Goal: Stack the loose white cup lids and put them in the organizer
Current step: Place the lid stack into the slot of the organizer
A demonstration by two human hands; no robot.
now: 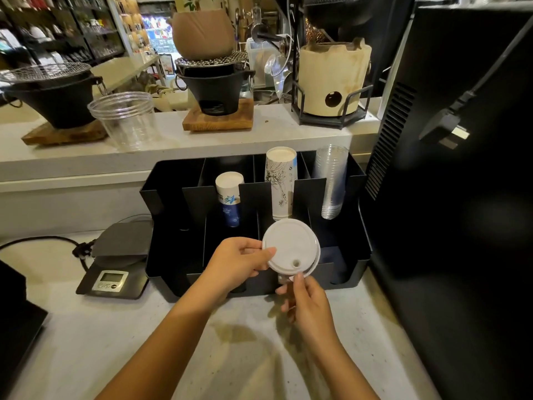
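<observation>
A small stack of white cup lids (290, 246) is held tilted above the front compartments of the black organizer (362, 261). My left hand (238, 262) grips the stack's left edge with thumb on top. My right hand (307, 303) pinches its lower edge from below, near the sip hole. The organizer's back slots hold a blue-and-white paper cup stack (230, 197), a taller white printed cup stack (281, 180) and a stack of clear plastic cups (331, 180). The compartment beneath the lids is hidden by them.
A digital scale (115, 261) with a black cable lies left of the organizer. A large black machine (450, 168) stands close on the right. The raised shelf behind carries a clear plastic cup (127, 119), black stoves on wooden boards and a clay stove.
</observation>
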